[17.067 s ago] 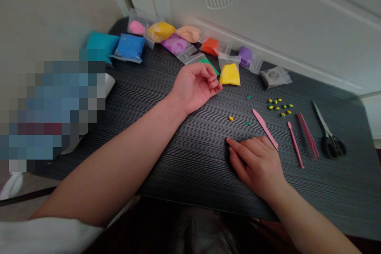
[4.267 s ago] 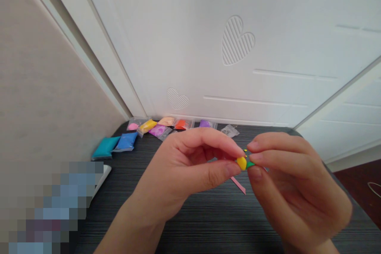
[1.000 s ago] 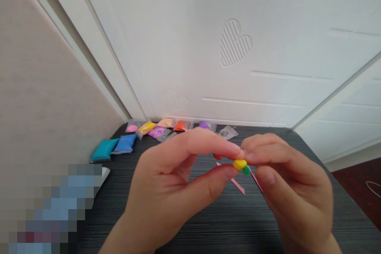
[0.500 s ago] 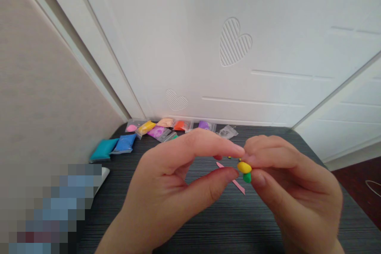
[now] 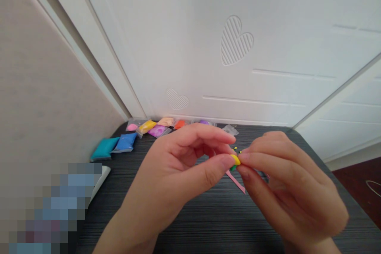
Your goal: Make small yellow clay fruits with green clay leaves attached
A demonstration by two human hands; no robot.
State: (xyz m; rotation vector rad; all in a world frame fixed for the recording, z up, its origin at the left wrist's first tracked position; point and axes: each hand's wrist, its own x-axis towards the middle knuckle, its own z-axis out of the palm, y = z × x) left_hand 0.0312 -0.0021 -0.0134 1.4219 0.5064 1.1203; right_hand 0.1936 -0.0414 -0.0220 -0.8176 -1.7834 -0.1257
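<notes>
A small lump of yellow clay (image 5: 236,159) with green clay (image 5: 233,167) under it is between my two hands, above the table. My left hand (image 5: 181,170) has its thumb tip against the yellow part. Its index finger arches above, and the other fingers curl behind the clay. The thumb and index finger of my right hand (image 5: 294,182) pinch the clay from the right side. Fingertips cover part of the lump. Below it, a pink clay modelling tool (image 5: 237,183) lies slantwise on the table, its upper end hidden by the hands.
On the dark table (image 5: 202,222), tiny yellow bits (image 5: 235,148) lie beyond the hands. Clay packets, among them a teal one (image 5: 104,149), a blue one (image 5: 125,142) and a yellow one (image 5: 147,127), line the back left. A white panel (image 5: 190,47) rises behind the table.
The clay lump has shifted slightly left and up and turned, with less green showing. My left thumb now presses on it, while the left index finger has lifted away from my right fingertips.
</notes>
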